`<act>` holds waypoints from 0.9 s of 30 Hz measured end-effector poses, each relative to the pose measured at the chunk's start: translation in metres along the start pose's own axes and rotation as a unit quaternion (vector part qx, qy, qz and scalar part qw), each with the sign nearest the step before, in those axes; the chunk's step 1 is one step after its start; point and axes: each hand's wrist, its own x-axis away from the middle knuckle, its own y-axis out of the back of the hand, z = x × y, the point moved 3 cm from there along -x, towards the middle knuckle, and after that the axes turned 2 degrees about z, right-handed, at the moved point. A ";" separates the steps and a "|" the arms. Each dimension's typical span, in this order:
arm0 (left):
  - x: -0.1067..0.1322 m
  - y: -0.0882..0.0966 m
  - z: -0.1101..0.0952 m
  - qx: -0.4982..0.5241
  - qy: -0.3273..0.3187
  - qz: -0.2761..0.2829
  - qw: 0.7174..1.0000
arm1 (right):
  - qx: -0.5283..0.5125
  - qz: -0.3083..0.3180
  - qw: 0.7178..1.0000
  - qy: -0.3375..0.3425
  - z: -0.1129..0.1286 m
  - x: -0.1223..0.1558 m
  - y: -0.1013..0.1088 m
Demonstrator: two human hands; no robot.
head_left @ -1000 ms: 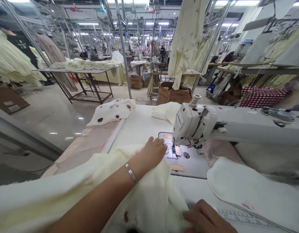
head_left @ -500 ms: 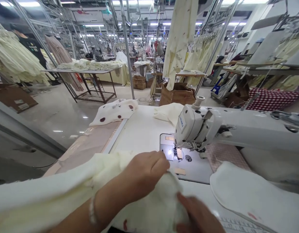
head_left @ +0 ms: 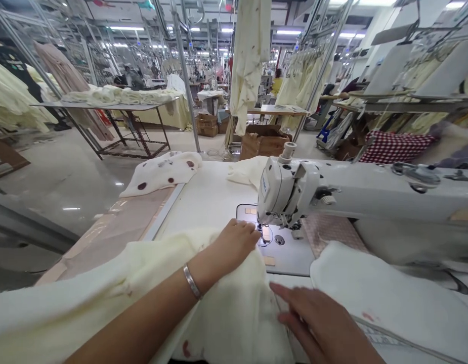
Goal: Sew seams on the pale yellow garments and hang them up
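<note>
A pale yellow garment [head_left: 116,283] with small red spots lies across the near part of the white sewing table [head_left: 207,197]. My left hand [head_left: 234,245], with a silver bracelet on the wrist, rests on the garment's far edge with fingers curled, right beside the needle plate [head_left: 273,247] of the white sewing machine [head_left: 290,189]. My right hand [head_left: 317,323] lies flat on the garment's right edge with fingers stretched out toward the left.
A white padded piece [head_left: 385,298] lies to the right under the machine arm. A spotted cloth [head_left: 161,172] and a cream cloth [head_left: 247,172] lie at the table's far end. Beyond are cardboard boxes [head_left: 262,144], a fabric-stacked table [head_left: 116,98] and hanging garments.
My left hand has slid forward with the garment edge to the needle plate. My right hand has uncurled and now lies flat on the fabric.
</note>
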 end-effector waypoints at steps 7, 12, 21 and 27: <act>0.027 0.013 -0.027 0.026 0.115 -0.063 0.991 | 0.026 0.114 0.993 -0.010 -0.008 -0.040 0.000; 0.060 -0.016 -0.059 0.038 0.084 -0.059 0.994 | 0.119 0.076 0.990 0.018 -0.027 -0.068 0.013; 0.055 -0.012 -0.025 0.138 0.022 -0.025 0.990 | 0.206 0.020 0.978 -0.030 -0.064 -0.083 0.007; 0.036 -0.015 -0.011 0.135 0.002 -0.043 0.990 | 0.180 -0.042 0.980 -0.074 -0.092 -0.085 0.003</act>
